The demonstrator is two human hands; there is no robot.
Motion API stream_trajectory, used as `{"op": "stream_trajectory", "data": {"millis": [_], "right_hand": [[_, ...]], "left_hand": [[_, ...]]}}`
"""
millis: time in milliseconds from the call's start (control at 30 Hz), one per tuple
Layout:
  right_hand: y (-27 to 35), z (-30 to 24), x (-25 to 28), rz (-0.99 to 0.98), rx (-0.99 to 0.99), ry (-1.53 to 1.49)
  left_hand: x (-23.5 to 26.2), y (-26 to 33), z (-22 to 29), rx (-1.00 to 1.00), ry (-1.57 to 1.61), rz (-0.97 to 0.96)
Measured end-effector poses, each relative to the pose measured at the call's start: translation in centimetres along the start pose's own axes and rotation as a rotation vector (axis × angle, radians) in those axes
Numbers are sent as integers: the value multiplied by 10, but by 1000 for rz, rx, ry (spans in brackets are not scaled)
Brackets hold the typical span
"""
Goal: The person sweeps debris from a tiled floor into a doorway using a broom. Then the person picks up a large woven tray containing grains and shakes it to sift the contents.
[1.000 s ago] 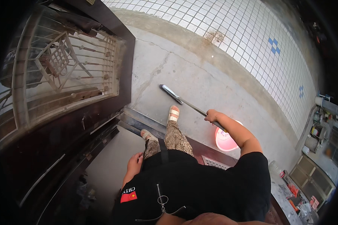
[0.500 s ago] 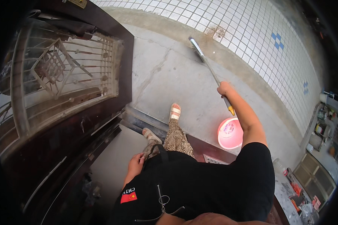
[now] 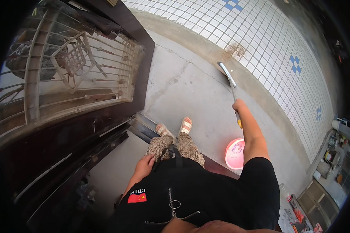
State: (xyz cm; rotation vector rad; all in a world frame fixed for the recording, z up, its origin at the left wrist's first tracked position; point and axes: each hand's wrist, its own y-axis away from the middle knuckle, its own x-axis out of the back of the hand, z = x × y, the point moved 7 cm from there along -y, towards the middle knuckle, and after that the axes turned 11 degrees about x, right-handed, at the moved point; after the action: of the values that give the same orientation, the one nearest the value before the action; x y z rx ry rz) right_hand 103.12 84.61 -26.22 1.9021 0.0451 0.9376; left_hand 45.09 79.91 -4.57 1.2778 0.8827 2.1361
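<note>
Squeegee (image 3: pixel 228 79) in right hand (image 3: pixel 238 105), pink bucket (image 3: pixel 235 153) holding water

My right hand (image 3: pixel 239 105) grips the long-handled brush (image 3: pixel 230 81), its head on the concrete floor (image 3: pixel 182 81) beside the tiled strip; my left hand (image 3: pixel 144 165) rests on my thigh; pink bucket (image 3: pixel 235 153) near my right elbow
</note>
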Motion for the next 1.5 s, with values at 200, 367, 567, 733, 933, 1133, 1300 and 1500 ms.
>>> {"op": "stream_trajectory", "data": {"millis": [200, 367, 567, 733, 933, 1133, 1300, 1500], "right_hand": [[28, -119, -42, -122, 125, -504], [47, -261, -114, -563, 249, -498], [-41, -325, -100, -528, 194, -371], [-97, -350, -23, -252, 112, -628], [-171, -469, 49, -330, 201, -1007], [-265, -605, 57, -480, 221, -1142], [-304, -573, 55, -566, 178, -928], [-264, -411, 135, -491, 7, -623]], "left_hand": [[26, -35, 10, -25, 50, 7], [67, -81, 39, -114, 71, 35], [135, -122, 49, -68, 133, 66], [138, -137, -1, 115, 194, 115], [125, -162, 17, 205, 283, 150], [94, -177, 65, 314, 347, 26], [107, -187, 102, 378, 371, 46], [115, -205, 129, 367, 444, 69]]}}
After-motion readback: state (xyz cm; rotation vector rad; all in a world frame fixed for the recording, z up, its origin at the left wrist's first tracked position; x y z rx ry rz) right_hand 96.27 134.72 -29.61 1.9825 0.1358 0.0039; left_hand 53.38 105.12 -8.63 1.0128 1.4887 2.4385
